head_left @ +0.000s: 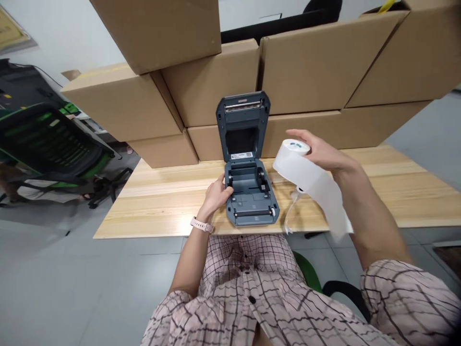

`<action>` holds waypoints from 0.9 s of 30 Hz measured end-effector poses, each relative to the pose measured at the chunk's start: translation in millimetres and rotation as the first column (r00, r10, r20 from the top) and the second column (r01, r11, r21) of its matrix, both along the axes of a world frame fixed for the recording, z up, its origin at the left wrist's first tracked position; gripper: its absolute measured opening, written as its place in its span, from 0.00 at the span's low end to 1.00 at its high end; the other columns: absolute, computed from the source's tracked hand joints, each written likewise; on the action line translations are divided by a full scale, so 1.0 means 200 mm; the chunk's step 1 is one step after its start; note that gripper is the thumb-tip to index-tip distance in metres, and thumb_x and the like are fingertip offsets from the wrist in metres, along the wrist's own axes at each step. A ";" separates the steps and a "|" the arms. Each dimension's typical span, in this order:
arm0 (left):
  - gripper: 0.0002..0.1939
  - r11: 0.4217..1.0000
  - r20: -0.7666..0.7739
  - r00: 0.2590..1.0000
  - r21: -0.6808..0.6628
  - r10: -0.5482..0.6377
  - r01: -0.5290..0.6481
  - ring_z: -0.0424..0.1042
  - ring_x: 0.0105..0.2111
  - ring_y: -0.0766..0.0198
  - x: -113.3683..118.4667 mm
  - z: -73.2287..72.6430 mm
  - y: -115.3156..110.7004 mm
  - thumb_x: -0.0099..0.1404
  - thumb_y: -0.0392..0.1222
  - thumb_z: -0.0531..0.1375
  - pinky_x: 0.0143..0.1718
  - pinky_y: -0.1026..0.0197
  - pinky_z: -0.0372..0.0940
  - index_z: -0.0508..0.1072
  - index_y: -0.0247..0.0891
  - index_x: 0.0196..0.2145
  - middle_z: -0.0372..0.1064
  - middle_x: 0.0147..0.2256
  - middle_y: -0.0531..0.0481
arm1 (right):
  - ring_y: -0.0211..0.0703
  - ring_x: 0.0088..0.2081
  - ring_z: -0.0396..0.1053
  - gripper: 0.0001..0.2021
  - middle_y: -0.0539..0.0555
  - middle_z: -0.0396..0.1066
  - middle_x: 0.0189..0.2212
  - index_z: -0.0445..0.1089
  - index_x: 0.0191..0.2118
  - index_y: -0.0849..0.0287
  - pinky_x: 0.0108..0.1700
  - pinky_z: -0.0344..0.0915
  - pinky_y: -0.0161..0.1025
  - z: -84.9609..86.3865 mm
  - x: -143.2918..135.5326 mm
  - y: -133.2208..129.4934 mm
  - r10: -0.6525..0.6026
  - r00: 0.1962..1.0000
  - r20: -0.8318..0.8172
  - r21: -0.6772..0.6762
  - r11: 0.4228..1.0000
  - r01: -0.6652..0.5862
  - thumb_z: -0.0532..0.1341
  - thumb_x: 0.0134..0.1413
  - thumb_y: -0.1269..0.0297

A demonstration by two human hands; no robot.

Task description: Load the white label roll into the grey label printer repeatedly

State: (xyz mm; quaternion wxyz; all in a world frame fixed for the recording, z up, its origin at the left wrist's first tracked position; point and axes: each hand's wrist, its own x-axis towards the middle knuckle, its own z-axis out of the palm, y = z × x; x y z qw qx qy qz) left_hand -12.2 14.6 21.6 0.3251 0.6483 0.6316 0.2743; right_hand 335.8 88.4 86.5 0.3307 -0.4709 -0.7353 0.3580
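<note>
one roll in right hand — printer touching left hand

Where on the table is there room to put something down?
Two patches look bare: the table left of the left hand, in front of the boxes, and beyond the right arm, again in front of boxes. The middle's crowded: open grey machine, hands, and the white roll in the right hand.

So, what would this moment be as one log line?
left hand: touching side of dark-grey plastic printer | right hand: holding white paper roll, strip hanging loose | printer lid: raised | printer: on pale wooden table
</note>
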 end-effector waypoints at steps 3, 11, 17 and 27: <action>0.35 1.000 0.003 1.000 -0.001 0.004 -0.004 0.64 0.25 0.60 0.00 0.01 -0.01 0.61 0.40 0.57 0.31 0.60 0.55 0.71 0.34 0.66 0.65 0.23 0.57 | 0.67 0.64 0.74 0.52 0.66 0.71 0.67 0.59 0.75 0.55 0.65 0.72 0.63 -0.11 -0.02 0.13 -0.051 0.999 0.001 -0.009 0.999 0.051 0.76 0.43 0.54; 0.36 1.000 0.015 1.000 -0.009 0.009 -0.009 0.62 0.24 0.61 0.01 0.02 -0.01 0.60 0.39 0.57 0.30 0.60 0.52 0.71 0.33 0.67 0.61 0.22 0.58 | 0.65 0.66 0.71 0.55 0.72 0.65 0.72 0.58 0.74 0.60 0.68 0.69 0.57 -0.35 -0.16 0.26 -0.098 0.990 -0.101 -0.131 0.988 0.084 0.77 0.39 0.56; 0.36 1.000 0.073 0.997 -0.015 0.013 -0.012 0.62 0.24 0.62 0.00 0.00 -0.01 0.60 0.39 0.57 0.29 0.62 0.52 0.70 0.35 0.67 0.62 0.22 0.58 | 0.63 0.69 0.70 0.47 0.65 0.69 0.70 0.63 0.71 0.50 0.68 0.71 0.56 -0.45 0.05 0.09 -0.144 0.957 -0.253 -0.225 0.971 0.086 0.77 0.46 0.51; 0.37 0.999 0.120 0.992 0.003 0.041 -0.041 0.64 0.25 0.62 0.01 -0.02 -0.02 0.59 0.38 0.58 0.31 0.62 0.57 0.71 0.35 0.67 0.65 0.22 0.58 | 0.62 0.58 0.78 0.32 0.62 0.81 0.56 0.79 0.52 0.52 0.64 0.74 0.58 -0.57 0.11 -0.34 -0.051 0.976 -0.212 -0.398 0.916 -0.038 0.80 0.44 0.42</action>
